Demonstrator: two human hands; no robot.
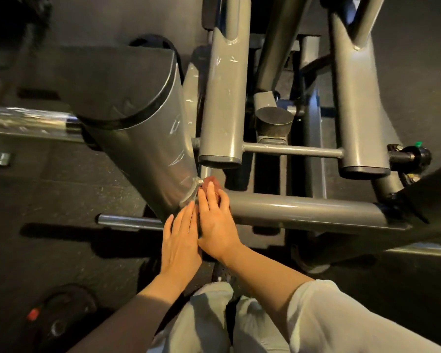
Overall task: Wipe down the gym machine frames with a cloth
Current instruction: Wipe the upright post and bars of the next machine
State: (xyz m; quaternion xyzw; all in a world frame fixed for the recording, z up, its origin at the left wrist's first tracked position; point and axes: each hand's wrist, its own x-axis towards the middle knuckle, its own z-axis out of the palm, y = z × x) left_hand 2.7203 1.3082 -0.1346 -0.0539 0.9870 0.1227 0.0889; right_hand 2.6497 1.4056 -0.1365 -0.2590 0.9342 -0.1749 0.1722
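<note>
Dark rubber gym flooring [61, 179] spreads under the grey frame. Your left hand [180, 240] lies flat, fingers straight and together, against the thick slanted tube [143, 138], likely steadying you. Your right hand [215, 220] presses the reddish cloth [212, 180] onto the joint where the horizontal crossbar [303, 208] meets it, fingers slightly spread.

Cloth [212, 181]: reddish-brown, small, mostly hidden under fingers; only a bunched edge shows. Lies at the joint where the thick slanted grey tube [148, 138] meets the horizontal grey crossbar [306, 208]. Frame tubes painted glossy grey, with glare streaks on the upper surfaces.
</note>
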